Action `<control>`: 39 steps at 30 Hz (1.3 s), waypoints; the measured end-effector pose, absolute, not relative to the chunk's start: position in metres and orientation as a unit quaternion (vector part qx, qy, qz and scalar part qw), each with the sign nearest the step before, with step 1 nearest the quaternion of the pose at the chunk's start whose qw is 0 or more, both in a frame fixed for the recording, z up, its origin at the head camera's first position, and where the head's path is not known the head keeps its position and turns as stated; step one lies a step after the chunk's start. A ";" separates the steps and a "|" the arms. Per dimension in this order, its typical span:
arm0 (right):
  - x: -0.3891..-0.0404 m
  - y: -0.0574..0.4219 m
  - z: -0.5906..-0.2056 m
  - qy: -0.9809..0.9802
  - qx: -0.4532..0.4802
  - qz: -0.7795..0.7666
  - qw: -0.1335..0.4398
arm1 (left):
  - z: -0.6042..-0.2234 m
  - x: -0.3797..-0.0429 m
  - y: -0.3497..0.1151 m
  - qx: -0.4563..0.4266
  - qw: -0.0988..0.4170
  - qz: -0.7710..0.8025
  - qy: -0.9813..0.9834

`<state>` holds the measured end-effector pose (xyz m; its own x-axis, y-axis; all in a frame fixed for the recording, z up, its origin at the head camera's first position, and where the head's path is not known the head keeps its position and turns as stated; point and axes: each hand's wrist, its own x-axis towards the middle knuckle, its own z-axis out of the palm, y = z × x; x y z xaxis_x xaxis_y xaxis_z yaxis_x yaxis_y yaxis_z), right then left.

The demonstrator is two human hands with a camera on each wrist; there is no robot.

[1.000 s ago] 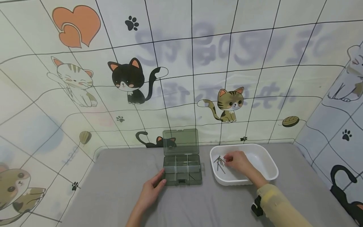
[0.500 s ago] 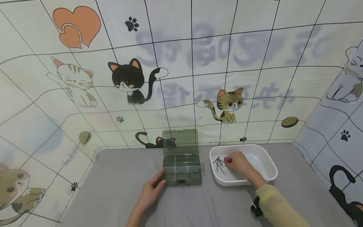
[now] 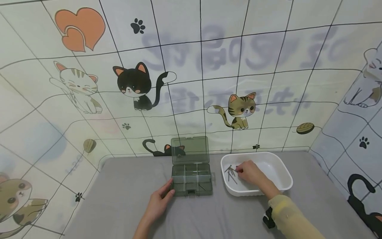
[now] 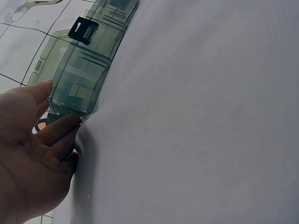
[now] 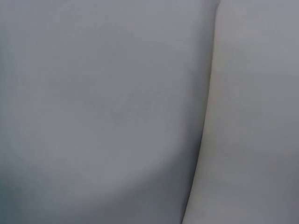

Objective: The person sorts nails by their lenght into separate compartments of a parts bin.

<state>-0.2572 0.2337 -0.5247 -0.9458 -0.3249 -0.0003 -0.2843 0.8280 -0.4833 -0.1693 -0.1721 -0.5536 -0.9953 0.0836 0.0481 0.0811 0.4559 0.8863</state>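
Observation:
In the head view, my left hand (image 3: 157, 203) rests against the left side of a green see-through compartment box (image 3: 191, 179), thumb at its front corner. The left wrist view shows the same fingers at the end of the box (image 4: 79, 88). The box lid (image 3: 189, 150) stands raised at the back. One thin nail (image 3: 202, 187) lies in the front right compartment. My right hand (image 3: 250, 172) reaches into a white tray (image 3: 282, 181), its fingertips pinching one end of a nail beside a small heap of nails (image 3: 231, 172).
A grey cloth (image 3: 125, 189) covers the table. Behind it hangs a white sheet (image 3: 191, 59) printed with cats and grid lines. A black wrist strap (image 3: 268, 218) sits by the yellow right sleeve (image 3: 293, 215). The right wrist view shows only blurred pale surfaces.
My right fingertips have dropped slightly toward the nails in the tray. The left hand and the box stay where they were.

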 end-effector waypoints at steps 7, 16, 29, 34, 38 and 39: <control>-0.257 0.234 -0.524 0.951 -0.149 -0.270 0.032 | -0.554 -0.171 -0.173 0.050 0.006 0.516 0.855; -0.256 0.234 -0.518 0.939 -0.126 -0.318 0.028 | -0.555 -0.170 -0.173 0.048 -0.001 0.520 0.853; -0.246 0.239 -0.514 0.927 -0.140 -0.347 -0.001 | -0.551 -0.172 -0.174 0.065 0.006 0.531 0.845; -0.243 0.237 -0.509 0.927 -0.125 -0.355 -0.005 | -0.549 -0.170 -0.174 0.063 0.006 0.535 0.843; -0.239 0.235 -0.504 0.920 -0.111 -0.375 -0.011 | -0.547 -0.168 -0.174 0.062 0.006 0.537 0.841; -0.238 0.234 -0.502 0.918 -0.107 -0.381 -0.014 | -0.547 -0.168 -0.174 0.061 0.006 0.536 0.842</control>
<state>-0.2378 0.2344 -0.5023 -0.9767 -0.1863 0.1065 -0.2070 0.6869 -0.6967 -0.1683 -0.1739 -0.5473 -0.9925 0.1091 0.0549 0.0958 0.4172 0.9038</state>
